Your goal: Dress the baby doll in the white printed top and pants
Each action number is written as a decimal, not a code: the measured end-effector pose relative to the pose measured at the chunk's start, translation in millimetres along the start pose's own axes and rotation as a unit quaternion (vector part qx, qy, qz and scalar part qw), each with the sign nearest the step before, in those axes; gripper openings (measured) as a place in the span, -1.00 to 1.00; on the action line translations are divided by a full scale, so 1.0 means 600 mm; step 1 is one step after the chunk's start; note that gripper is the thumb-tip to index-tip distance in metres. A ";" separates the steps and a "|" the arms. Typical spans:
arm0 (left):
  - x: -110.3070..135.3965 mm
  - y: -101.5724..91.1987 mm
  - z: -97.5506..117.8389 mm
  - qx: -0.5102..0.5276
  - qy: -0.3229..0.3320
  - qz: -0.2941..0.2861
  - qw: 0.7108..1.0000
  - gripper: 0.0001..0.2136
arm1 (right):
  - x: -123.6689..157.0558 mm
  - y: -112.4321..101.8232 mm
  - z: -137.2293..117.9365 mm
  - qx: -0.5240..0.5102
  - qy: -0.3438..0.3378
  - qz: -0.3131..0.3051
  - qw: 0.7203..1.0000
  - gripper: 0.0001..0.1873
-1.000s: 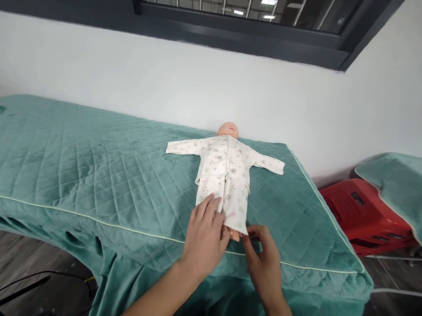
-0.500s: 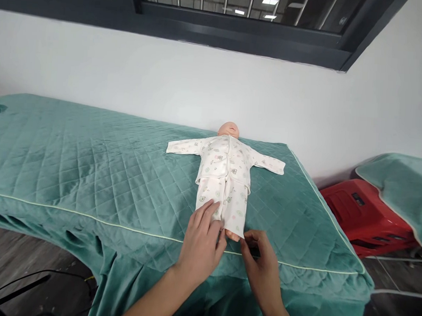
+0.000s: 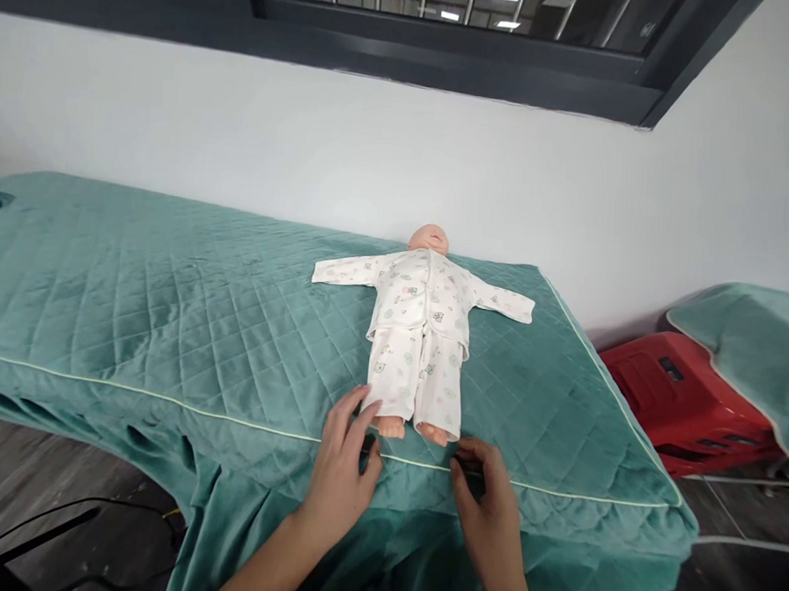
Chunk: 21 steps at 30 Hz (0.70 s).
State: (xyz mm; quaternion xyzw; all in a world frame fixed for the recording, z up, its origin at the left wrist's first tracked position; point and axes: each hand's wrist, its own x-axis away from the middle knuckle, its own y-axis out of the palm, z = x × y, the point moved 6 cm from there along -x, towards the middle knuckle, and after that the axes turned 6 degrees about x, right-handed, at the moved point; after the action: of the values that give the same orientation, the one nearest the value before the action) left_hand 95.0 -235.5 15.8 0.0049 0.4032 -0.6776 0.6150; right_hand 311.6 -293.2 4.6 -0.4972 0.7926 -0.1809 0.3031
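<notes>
A baby doll (image 3: 421,332) in a white printed top and trousers lies on its back on a green quilted bed (image 3: 169,301), head toward the wall, arms spread. Both bare feet show below the trouser hems near the bed's front edge. My left hand (image 3: 342,474) rests just in front of the doll's left-side foot, fingers loosely spread, holding nothing. My right hand (image 3: 486,503) sits by the front edge below the other foot, fingers curled with thumb and fingertips close together; nothing shows in it.
A white wall and a dark window frame (image 3: 381,39) stand behind the bed. A red plastic object (image 3: 680,399) lies on the floor at the right beside a second green-covered bed (image 3: 755,350). A dark cable (image 3: 58,525) runs over the wooden floor at left.
Both hands have drawn back from the trouser legs toward the bed's front edge. The left hand came off the trouser leg, and both doll feet now show.
</notes>
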 end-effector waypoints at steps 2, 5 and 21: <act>-0.001 0.001 -0.006 -0.001 -0.013 0.006 1.000 -0.54 | 0.005 0.003 0.001 0.011 -0.006 0.003 1.000 -0.80; -0.003 0.001 -0.007 0.016 -0.024 0.014 0.999 -0.67 | 0.009 0.009 0.000 0.024 -0.014 -0.002 1.000 -0.80; -0.035 -0.009 -0.029 0.061 -0.040 0.037 0.997 -0.91 | 0.021 0.017 -0.003 0.031 -0.029 -0.008 0.999 -0.84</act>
State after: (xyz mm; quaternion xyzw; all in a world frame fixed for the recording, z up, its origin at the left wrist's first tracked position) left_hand 86.9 -208.8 17.4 0.0305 0.3361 -0.6772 0.6538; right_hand 299.7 -299.9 -3.7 -0.4990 0.7733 -0.1935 0.3400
